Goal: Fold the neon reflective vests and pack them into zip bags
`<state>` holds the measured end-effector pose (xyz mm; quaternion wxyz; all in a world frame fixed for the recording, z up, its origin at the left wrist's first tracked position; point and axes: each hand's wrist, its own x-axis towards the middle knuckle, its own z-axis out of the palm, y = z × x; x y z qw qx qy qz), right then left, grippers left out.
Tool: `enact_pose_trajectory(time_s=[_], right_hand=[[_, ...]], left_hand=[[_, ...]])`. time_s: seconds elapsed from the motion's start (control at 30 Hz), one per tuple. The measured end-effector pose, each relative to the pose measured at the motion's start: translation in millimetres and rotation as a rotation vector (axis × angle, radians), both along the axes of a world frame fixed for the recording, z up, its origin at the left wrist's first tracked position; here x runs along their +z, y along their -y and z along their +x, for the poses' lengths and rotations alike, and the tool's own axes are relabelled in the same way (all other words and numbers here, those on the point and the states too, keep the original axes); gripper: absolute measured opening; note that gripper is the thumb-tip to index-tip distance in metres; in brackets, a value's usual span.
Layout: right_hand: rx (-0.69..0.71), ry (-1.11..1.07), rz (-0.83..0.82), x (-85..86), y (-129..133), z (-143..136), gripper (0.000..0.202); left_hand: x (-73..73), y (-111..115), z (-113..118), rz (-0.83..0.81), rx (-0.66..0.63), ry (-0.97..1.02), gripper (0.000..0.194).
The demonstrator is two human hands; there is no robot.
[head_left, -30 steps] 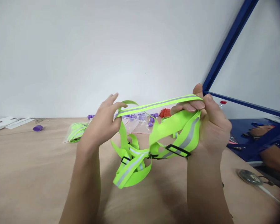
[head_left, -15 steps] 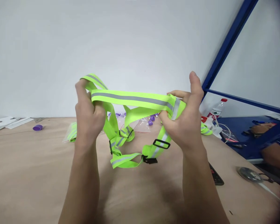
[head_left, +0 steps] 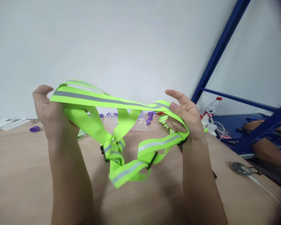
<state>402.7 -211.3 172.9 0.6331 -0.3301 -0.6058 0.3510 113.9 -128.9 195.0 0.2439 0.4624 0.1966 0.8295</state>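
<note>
A neon-yellow reflective vest made of elastic straps with grey stripes is stretched in the air between my two hands. My left hand grips the straps at their left end, its fingers partly hidden behind them. At the right end my right hand pinches the upper strap between thumb and fingers, with the index finger pointing out. Lower straps hang in loops beneath, with a black slider buckle at the right and a bunched part with black buckles at the left.
Purple caps and a clear plastic bag lie behind the vest. One purple cap is at the left, near white sheets. A bottle stands by a blue frame. Another person's arm shows at right.
My left hand has moved left, drawing the vest wider. My right hand has turned and holds the upper strap differently. The hanging loops have swung and shifted.
</note>
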Motion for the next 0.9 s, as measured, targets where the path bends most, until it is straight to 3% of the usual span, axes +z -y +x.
enact_pose_trajectory(time_s=[0.1, 0.17, 0.33, 0.47, 0.53, 0.73, 0.9], right_hand=[[0.019, -0.109, -0.005, 1.7, 1.8, 6.9, 0.041], [-0.014, -0.202, 0.004, 1.5, -1.3, 10.6, 0.034], [-0.054, -0.231, 0.15, -1.2, -12.5, 19.4, 0.018], [-0.071, -0.212, 0.139, -6.5, -20.2, 22.3, 0.026], [-0.103, -0.155, 0.094, -10.3, -25.2, 21.1, 0.031], [-0.363, 0.11, 0.008, -18.9, -35.5, 13.1, 0.028], [-0.284, 0.468, -0.041, -17.8, -29.9, 8.9, 0.045]], left_hand=[[7.0, 25.3, 6.0, -0.302, -0.211, -0.088, 0.022], [10.6, 39.6, 11.7, -0.405, -0.411, -0.157, 0.015], [9.5, 41.9, 13.0, -0.306, -0.658, -0.117, 0.014], [7.3, 31.3, 4.8, -0.282, -0.778, -0.099, 0.026], [7.6, 25.9, 1.6, -0.304, -0.784, -0.082, 0.026], [4.4, 6.7, 1.5, -0.311, -0.518, 0.07, 0.041], [1.3, 3.9, 3.6, -0.124, -0.637, 0.134, 0.042]])
